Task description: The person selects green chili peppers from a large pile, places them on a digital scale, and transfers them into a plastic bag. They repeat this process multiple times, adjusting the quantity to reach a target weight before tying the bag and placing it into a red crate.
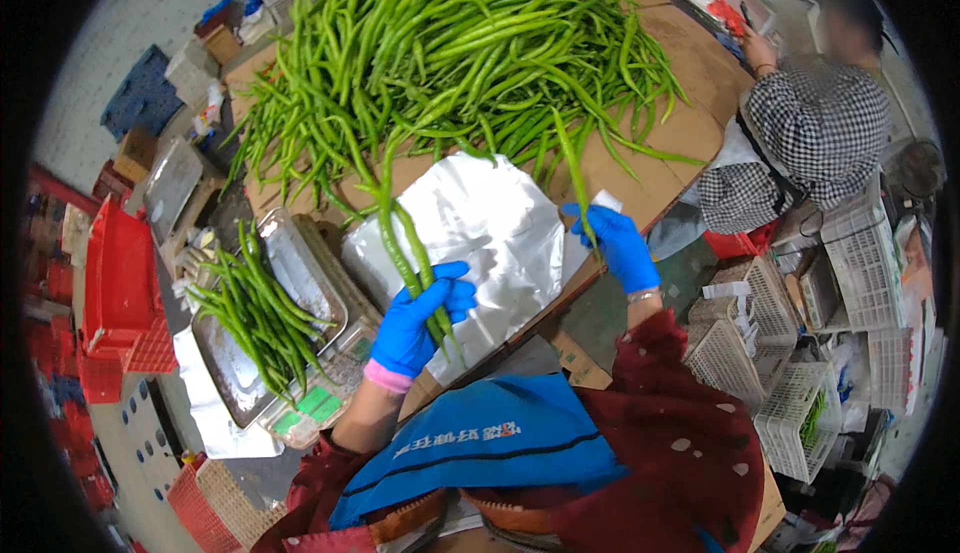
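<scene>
Blue-gloved, my left hand (420, 321) is closed around a few long green chili peppers (390, 233), which stick out above and below the fist. My right hand (618, 245), also in a blue glove, pinches one long chili pepper (572, 168) that points up toward the heap. Between the hands lies a crumpled silvery-white sheet (490, 233). Beyond it a large heap of green chili peppers (460, 53) covers the cardboard-topped table (690, 63). To the left, a smaller bunch of chili peppers (255, 318) rests in a metal tray (300, 263) on what looks like a weighing scale (300, 418).
Red crates (118, 273) stand at the left, and white plastic baskets (720, 358) are stacked at the right, one holding green chilies (815, 418). A person in a checked top (830, 123) sits at the table's right side, one hand near something red.
</scene>
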Demonstrator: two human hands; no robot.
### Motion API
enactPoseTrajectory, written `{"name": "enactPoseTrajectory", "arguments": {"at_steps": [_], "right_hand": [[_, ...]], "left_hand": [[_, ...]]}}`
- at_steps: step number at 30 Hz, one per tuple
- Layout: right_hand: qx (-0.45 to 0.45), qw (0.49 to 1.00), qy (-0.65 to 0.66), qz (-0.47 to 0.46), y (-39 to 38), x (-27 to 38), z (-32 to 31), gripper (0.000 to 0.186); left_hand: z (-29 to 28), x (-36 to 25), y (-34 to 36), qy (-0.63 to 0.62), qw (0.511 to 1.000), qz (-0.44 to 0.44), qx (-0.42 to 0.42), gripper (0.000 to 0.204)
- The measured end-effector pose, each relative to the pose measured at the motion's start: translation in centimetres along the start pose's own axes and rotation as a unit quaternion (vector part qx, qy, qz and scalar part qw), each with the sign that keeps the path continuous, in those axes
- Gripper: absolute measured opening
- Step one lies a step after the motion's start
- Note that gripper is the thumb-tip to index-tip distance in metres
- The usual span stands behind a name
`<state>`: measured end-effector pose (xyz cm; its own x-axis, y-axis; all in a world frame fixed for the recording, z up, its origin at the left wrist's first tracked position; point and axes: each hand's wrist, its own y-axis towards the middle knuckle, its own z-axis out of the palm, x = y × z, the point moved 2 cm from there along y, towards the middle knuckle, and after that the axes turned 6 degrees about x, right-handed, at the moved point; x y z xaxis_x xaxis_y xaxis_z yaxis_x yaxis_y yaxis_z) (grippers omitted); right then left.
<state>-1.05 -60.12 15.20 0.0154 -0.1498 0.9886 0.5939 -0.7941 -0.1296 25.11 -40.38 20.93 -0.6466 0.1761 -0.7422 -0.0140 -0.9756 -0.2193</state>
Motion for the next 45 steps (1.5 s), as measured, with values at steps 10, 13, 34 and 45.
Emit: {"name": "enactPoseTrajectory", "arguments": {"at_steps": [10,13,34,45], "right_hand": [[0.227,0.973,0.028,0.02,-1.6,3.9,14.6,0.032],[0.232,0.971,0.006,0.058,-1.8,3.2,16.4,0.029],[-0.078,0.95,-0.273,0.129,12.6,-4.5,-4.0,0.034],[0.141,0.985,0.047,0.085,-5.4,2.1,11.3,0.039]], "left_hand": [[0.5,-0.4,-0.8,0.076,0.991,0.111,0.011,0.038],[0.6,-0.5,-1.6,0.088,0.988,0.129,0.011,0.037],[-1.1,-0.6,-1.7,-0.035,0.995,0.089,0.008,0.044],[-1.0,0.1,-1.1,0.012,0.997,0.06,0.045,0.042]]}}
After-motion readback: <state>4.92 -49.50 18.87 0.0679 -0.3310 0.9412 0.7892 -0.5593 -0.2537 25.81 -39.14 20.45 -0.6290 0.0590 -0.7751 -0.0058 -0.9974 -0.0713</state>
